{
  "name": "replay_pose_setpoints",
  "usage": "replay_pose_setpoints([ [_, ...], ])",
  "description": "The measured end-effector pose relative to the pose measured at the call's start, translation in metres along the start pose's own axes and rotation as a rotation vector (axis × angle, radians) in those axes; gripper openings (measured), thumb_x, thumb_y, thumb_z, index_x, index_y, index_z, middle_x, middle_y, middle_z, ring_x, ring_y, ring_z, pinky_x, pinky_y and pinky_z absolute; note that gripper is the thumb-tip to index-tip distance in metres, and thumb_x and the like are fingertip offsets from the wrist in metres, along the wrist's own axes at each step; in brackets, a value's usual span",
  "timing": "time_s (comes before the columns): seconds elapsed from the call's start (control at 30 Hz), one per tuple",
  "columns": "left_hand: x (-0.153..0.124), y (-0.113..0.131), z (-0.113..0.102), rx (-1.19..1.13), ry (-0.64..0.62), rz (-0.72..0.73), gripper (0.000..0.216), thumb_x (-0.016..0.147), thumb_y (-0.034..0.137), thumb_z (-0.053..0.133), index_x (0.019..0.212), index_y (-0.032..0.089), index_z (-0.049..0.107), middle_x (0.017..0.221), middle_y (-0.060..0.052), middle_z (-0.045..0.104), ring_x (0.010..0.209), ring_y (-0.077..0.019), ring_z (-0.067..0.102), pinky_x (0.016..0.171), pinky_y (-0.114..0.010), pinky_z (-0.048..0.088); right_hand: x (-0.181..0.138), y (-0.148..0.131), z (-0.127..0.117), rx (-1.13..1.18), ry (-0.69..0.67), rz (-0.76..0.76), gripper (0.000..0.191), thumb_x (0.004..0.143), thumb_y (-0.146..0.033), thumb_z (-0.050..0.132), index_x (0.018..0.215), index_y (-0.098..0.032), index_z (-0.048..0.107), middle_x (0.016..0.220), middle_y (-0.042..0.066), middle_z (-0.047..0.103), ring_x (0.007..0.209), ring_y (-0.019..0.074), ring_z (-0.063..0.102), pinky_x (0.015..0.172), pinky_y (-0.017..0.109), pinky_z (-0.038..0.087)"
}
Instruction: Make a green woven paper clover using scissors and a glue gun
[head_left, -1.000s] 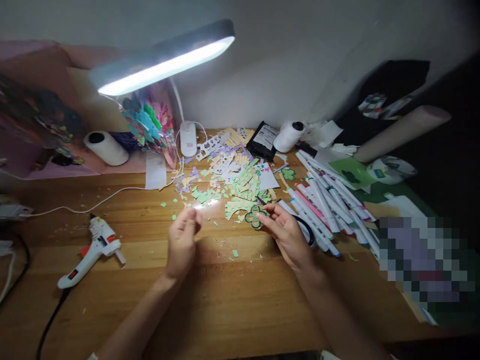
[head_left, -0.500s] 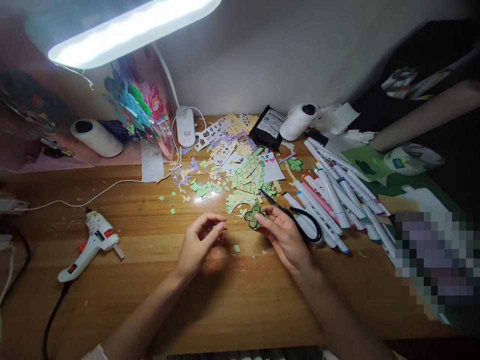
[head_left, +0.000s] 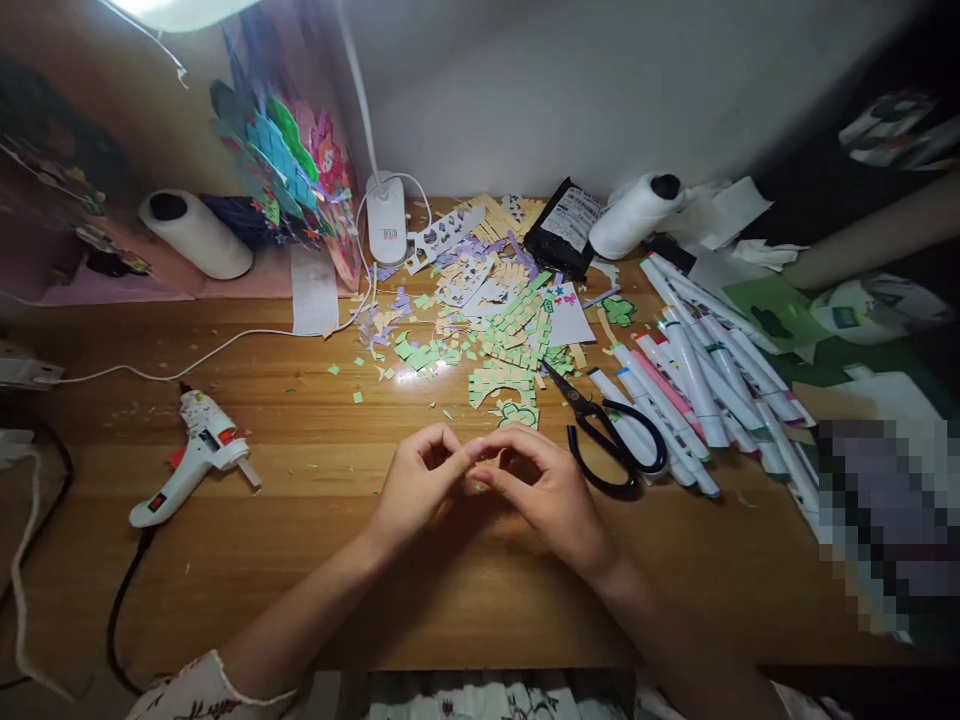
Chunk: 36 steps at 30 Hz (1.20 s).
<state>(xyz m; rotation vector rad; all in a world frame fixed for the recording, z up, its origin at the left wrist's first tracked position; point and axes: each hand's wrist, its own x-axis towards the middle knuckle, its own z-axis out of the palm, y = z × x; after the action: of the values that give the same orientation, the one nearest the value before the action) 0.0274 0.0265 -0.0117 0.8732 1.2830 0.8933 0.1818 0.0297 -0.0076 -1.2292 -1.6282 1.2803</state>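
My left hand (head_left: 421,480) and my right hand (head_left: 551,490) meet above the wooden desk, fingers curled and fingertips touching. Each is closed in a pinch; whatever lies between the fingertips, if anything, is too small or hidden to make out. Just beyond my right fingers lies a green-outlined, flower-shaped paper cutout (head_left: 517,412), partly covered by the hand. Black-handled scissors (head_left: 592,415) rest to the right, their blades pointing away toward the paper scraps. A green checked paper strip (head_left: 499,385) with curved cut edges is behind the cutout.
Several markers (head_left: 697,370) are piled on the right. A hot glue gun (head_left: 195,455) lies at left with its cord. Paper scraps (head_left: 465,290) spread toward the wall, near a black packet (head_left: 562,228), a thread cone (head_left: 636,215) and a white power strip (head_left: 386,220).
My hands have come together at the fingertips. The green flower-shaped cutout, held in my right hand before, now appears to lie on the desk beyond it. The view has shifted.
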Motion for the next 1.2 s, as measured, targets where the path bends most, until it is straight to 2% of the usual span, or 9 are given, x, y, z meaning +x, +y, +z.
replay_pose_setpoints([
  [0.17,0.000,0.000,-0.005,0.097,-0.072,-0.043,0.042,0.070,0.048,0.069,0.056,0.017,0.045,0.047,0.008,0.039,0.044,-0.0058,0.034,0.043,-0.019,0.025,0.002,0.001,-0.003,-0.051,-0.040,-0.061,0.018,0.084,-0.023,0.062,0.067,-0.020,0.063,0.064,0.000,0.059,0.064,0.0151,0.054,0.062,0.027,0.041],
  [0.27,0.001,0.002,-0.010,0.154,-0.094,-0.061,0.040,0.074,0.047,0.066,0.057,0.017,0.045,0.047,0.008,0.039,0.041,-0.0056,0.033,0.041,-0.019,0.024,0.003,0.005,-0.012,-0.052,-0.025,-0.048,0.018,0.086,-0.022,0.058,0.071,-0.020,0.066,0.066,0.001,0.061,0.065,0.0154,0.056,0.062,0.027,0.042],
  [0.43,0.000,0.002,-0.008,0.191,-0.077,-0.043,0.041,0.075,0.048,0.064,0.057,0.017,0.044,0.046,0.007,0.040,0.041,-0.0057,0.034,0.041,-0.019,0.024,0.000,0.009,-0.010,0.141,0.082,0.087,0.013,0.085,-0.024,0.062,0.088,-0.024,0.074,0.082,0.002,0.072,0.074,0.0170,0.063,0.065,0.028,0.048],
  [0.57,-0.002,-0.002,-0.004,0.194,-0.082,-0.012,0.041,0.075,0.048,0.065,0.058,0.017,0.044,0.048,0.006,0.042,0.045,-0.0074,0.038,0.044,-0.020,0.027,-0.002,0.006,0.000,0.195,0.112,0.126,0.004,0.075,-0.024,0.072,0.078,-0.024,0.075,0.077,0.003,0.072,0.072,0.0182,0.064,0.067,0.030,0.049],
  [0.77,-0.008,-0.007,-0.002,0.475,-0.029,0.288,0.035,0.084,0.036,0.058,0.059,0.017,0.045,0.055,0.005,0.044,0.052,-0.0086,0.040,0.052,-0.021,0.030,-0.004,0.003,0.006,0.239,0.117,0.139,0.009,0.079,-0.024,0.067,0.071,-0.021,0.070,0.068,0.001,0.067,0.064,0.0149,0.060,0.060,0.027,0.048],
  [0.87,-0.010,-0.005,-0.003,0.548,-0.065,0.353,0.033,0.089,0.032,0.052,0.060,0.018,0.047,0.057,0.003,0.047,0.056,-0.0099,0.044,0.056,-0.023,0.033,-0.001,0.007,-0.002,0.214,0.232,0.131,0.013,0.083,-0.024,0.063,0.071,-0.020,0.069,0.065,0.000,0.066,0.059,0.0130,0.057,0.057,0.025,0.046],
  [0.97,-0.008,-0.003,-0.004,0.389,-0.090,0.249,0.035,0.092,0.033,0.045,0.063,0.017,0.054,0.059,0.001,0.056,0.055,-0.0098,0.048,0.057,-0.023,0.038,0.008,0.015,-0.026,0.178,0.479,0.076,0.015,0.085,-0.025,0.060,0.074,-0.021,0.070,0.069,0.001,0.070,0.057,0.0127,0.057,0.055,0.026,0.047],
  [1.07,-0.003,-0.001,-0.006,0.014,-0.124,0.073,0.030,0.091,0.038,0.048,0.081,0.015,0.065,0.075,-0.004,0.068,0.061,-0.0111,0.059,0.062,-0.024,0.047,0.019,0.016,-0.056,0.069,0.657,-0.028,0.012,0.084,-0.025,0.062,0.081,-0.023,0.073,0.081,0.002,0.073,0.059,0.0124,0.060,0.057,0.028,0.049],
  [1.2,0.003,0.001,-0.009,-0.273,-0.149,-0.037,0.029,0.086,0.038,0.057,0.100,0.016,0.068,0.102,-0.010,0.071,0.088,-0.0163,0.067,0.080,-0.028,0.052,0.038,-0.001,-0.079,-0.131,0.611,-0.144,0.008,0.068,-0.023,0.078,0.072,-0.020,0.072,0.071,0.001,0.072,0.061,0.0159,0.064,0.061,0.032,0.052],
])
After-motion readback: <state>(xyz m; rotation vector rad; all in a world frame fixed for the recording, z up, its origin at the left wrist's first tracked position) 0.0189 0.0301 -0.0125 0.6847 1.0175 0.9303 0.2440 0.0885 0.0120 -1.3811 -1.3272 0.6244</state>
